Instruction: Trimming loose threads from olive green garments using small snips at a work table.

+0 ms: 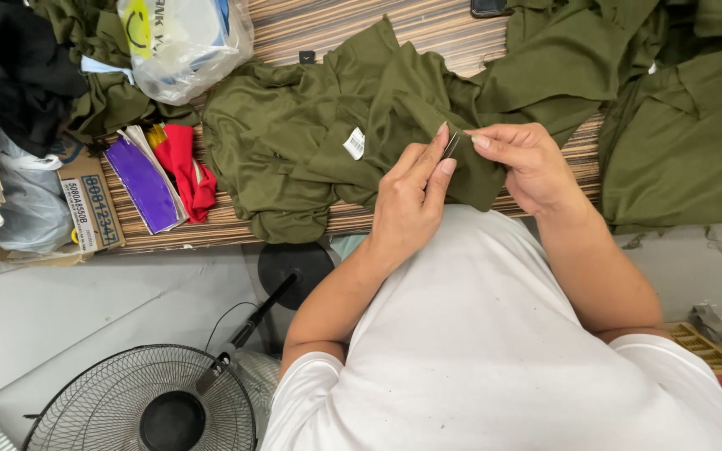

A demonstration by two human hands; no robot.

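Observation:
An olive-green garment [311, 142] with a small white label [354, 144] lies crumpled on the striped wooden table [453, 42]. My left hand [411, 196] and my right hand [524, 163] meet over its near edge. Both pinch a small thin dark metal tool [451, 144] between their fingertips, just above the fabric. Whether the tool is a needle, clip or tweezers cannot be told. Both hands rest against the cloth.
More olive fabric [687, 125] is piled at the right. A plastic bag [181, 42], red cloth [184, 163], a purple packet [142, 184], a cardboard box [89, 209] and black cloth [10, 58] lie left. A floor fan [144, 401] stands below.

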